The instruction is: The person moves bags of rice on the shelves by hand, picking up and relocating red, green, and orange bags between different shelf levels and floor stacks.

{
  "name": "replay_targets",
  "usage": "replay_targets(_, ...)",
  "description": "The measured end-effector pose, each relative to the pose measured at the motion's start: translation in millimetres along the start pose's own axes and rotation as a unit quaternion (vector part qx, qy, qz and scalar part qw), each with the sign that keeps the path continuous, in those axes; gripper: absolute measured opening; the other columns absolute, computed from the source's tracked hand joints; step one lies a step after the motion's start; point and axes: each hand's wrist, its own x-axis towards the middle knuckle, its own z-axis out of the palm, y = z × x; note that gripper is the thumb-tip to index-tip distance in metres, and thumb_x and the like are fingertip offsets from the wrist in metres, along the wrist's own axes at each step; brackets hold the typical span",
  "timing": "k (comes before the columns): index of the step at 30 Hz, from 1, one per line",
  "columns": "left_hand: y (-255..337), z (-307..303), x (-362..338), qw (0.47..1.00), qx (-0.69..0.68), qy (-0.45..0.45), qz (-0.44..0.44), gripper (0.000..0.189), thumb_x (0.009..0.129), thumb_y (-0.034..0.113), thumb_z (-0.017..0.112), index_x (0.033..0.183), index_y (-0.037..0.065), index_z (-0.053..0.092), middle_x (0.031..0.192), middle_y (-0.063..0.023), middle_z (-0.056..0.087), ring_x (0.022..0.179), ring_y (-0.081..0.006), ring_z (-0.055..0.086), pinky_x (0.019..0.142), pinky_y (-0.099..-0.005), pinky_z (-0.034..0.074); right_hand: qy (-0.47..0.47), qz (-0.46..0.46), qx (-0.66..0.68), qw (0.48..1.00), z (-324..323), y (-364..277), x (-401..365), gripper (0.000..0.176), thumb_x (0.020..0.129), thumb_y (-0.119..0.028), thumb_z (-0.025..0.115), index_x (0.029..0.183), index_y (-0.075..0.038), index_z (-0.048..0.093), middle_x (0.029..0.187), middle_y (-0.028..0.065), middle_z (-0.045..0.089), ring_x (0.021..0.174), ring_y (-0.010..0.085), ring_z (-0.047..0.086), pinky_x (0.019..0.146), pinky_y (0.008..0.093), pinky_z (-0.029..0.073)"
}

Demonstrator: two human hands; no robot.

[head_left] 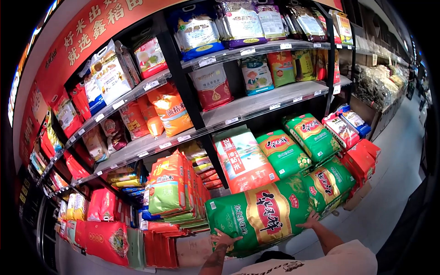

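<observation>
The large green rice sack (256, 215) lies on its side, low at the front of the shelving and close before the person. Its gold band with red characters faces up and outward. The left hand (223, 239) lies flat against the sack's lower left end with its fingers splayed. The right hand (310, 221) presses on the sack's lower right edge, also with fingers spread. The two hands are well apart, one at each end, open-palmed rather than curled around anything.

Touching the sack's right end is a second green sack (330, 181) of the same print. Just above and behind it, a red and teal bag (243, 160) and two more green sacks (284, 153) (311, 135) lean against the lower shelf (256, 107). To the sack's left stands a stack of orange and green bags (167, 188), and further left and lower sit red bags (107, 238). To its right, the grey aisle floor (394, 197) runs away past red packs (362, 160).
</observation>
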Motion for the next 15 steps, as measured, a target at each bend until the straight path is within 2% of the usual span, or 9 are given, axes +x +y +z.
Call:
replay_targets(6,2,-1,0,1.0,0.024,0.0,-0.012,0.157,0.034,0.071,0.077,0.137,0.012,-0.026,0.141,-0.031,-0.019,0.132,-0.0464,-0.011,0.098,-0.0681,0.011,-0.013,0.038,0.051,0.998,-4,-45,-17,0.155,0.037,-0.078,0.07,0.137,0.002,-0.017,0.141,0.035,-0.011,0.133,0.0482,-0.006,0.107,0.0515,0.014)
replay_targets(9,4,-3,-3,1.0,0.023,-0.008,-0.014,0.157,0.034,0.071,0.077,0.137,0.012,-0.026,0.141,-0.0309,-0.019,0.133,-0.0454,-0.01,0.098,-0.0675,0.01,0.003,0.062,0.036,0.997,-3,-53,-15,0.155,0.037,-0.078,0.07,0.137,0.002,-0.017,0.141,0.035,-0.01,0.133,0.0481,-0.003,0.107,0.0513,0.013)
replay_targets(12,3,-4,-2,1.0,0.023,-0.002,-0.01,0.157,0.034,0.072,0.076,0.137,0.011,-0.026,0.141,-0.0315,-0.017,0.133,-0.045,-0.009,0.099,-0.0671,0.01,0.003,0.079,0.031,0.996,-1,-61,-18,0.154,0.038,-0.075,0.073,0.138,-0.002,-0.018,0.143,0.032,-0.012,0.133,0.0468,-0.008,0.107,0.0535,0.009)
replay_targets(15,2,-1,-1,1.0,0.021,0.007,-0.005,0.157,0.034,0.074,0.075,0.137,0.011,-0.026,0.142,-0.0313,-0.016,0.134,-0.045,-0.009,0.099,-0.0665,0.009,0.023,0.084,0.025,0.996,4,-64,-20,0.155,0.037,-0.075,0.073,0.138,-0.003,-0.02,0.143,0.0313,-0.012,0.133,0.0457,-0.008,0.107,0.0539,0.009)
